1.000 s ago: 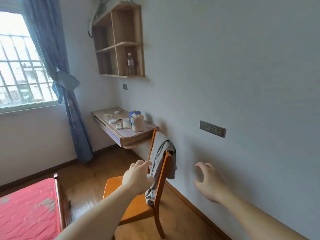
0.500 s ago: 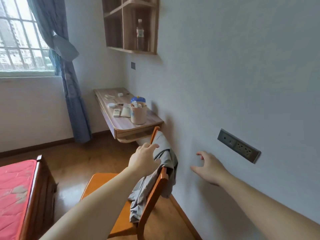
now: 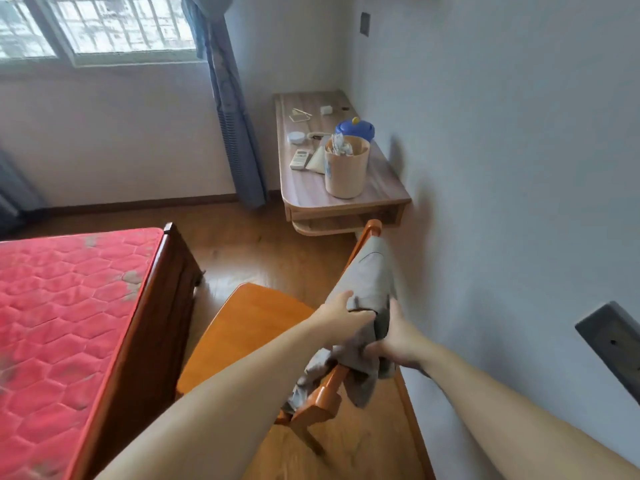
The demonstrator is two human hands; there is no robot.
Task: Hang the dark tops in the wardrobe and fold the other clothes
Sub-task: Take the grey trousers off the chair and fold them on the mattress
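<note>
Garment (image 3: 369, 282) draped over chair back (image 3: 323, 398), grasped by both grips: left (image 3: 341, 315), right (image 3: 398, 336).

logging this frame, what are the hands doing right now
Left hand: gripping the grey garment on the chair back.
Right hand: gripping the same garment.

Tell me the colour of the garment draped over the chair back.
Plain grey fabric garment, clearest in the head view.

Home bedroom, red mattress (image 3: 65, 306), curtained window (image 3: 114, 26), wall-mounted desk (image 3: 311, 192)
</note>
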